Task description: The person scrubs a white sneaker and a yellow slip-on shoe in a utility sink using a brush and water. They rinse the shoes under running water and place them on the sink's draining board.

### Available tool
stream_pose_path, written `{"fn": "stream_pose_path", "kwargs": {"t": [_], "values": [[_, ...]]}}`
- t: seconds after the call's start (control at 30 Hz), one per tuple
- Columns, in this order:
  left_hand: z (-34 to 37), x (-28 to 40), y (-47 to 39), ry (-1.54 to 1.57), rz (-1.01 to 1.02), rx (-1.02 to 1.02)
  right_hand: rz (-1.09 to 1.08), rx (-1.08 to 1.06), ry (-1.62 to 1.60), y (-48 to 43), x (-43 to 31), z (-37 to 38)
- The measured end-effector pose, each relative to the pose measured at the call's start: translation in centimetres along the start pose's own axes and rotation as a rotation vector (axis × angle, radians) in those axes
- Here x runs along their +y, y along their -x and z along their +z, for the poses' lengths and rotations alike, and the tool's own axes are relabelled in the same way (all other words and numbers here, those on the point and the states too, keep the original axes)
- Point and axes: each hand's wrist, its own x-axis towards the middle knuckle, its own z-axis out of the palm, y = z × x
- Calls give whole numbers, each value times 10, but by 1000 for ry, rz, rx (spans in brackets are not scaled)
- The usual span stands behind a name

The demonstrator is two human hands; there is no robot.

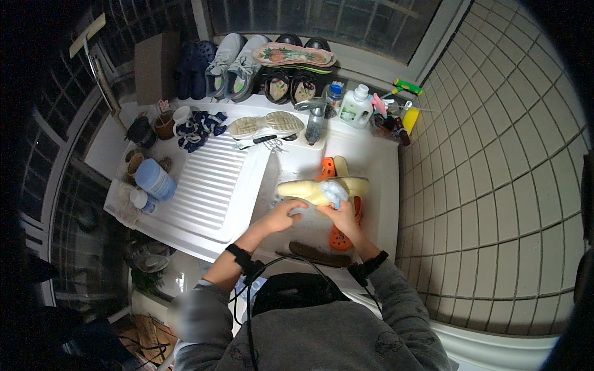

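A pale yellow slipper or shoe (301, 188) lies crosswise over the white sink basin (380, 185). My right hand (343, 218) grips a small blue-handled scrubber (334, 191), its whitish, foamy-looking head against the slipper's side. Close to the near left edge of the slipper is my left hand (280, 217), thumb and fingers apart with nothing seen between them; whether its fingertips touch the slipper is unclear. Beneath and behind are orange perforated clogs (340, 239), partly hidden by the slipper and my right hand. Another pale yellow piece (340, 164) shows behind the slipper.
Left of the basin is a ribbed washboard (209, 185) with blue-and-white tubs (155, 178) beside it. A faucet (315, 123), an upturned pale-soled shoe (267, 125) and a detergent bottle (356, 106) line the back. A tiled wall (482, 185) bounds the right.
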Motion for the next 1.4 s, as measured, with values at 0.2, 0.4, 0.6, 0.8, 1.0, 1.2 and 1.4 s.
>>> {"fn": "stream_pose_path", "kwargs": {"t": [0.2,0.4,0.6,0.8,1.0,1.2,1.4], "values": [[-39,-26,11,846,-584,266,27,-191,123,6,-9,-29],[-39,0,14,987,-577,54,-136,-203,-88,-3,2,-9],[-38,5,8,1121,-490,115,-37,-111,-13,-9,12,-8],[-32,-5,1,1232,-509,201,14,-67,290,-6,6,-9],[-25,-19,0,1225,-474,351,10,-155,624,12,-12,0],[-18,-11,-4,1123,-427,417,544,-532,377,12,-41,26],[-16,-9,-6,1167,-438,455,283,-238,747,7,-46,33]]}}
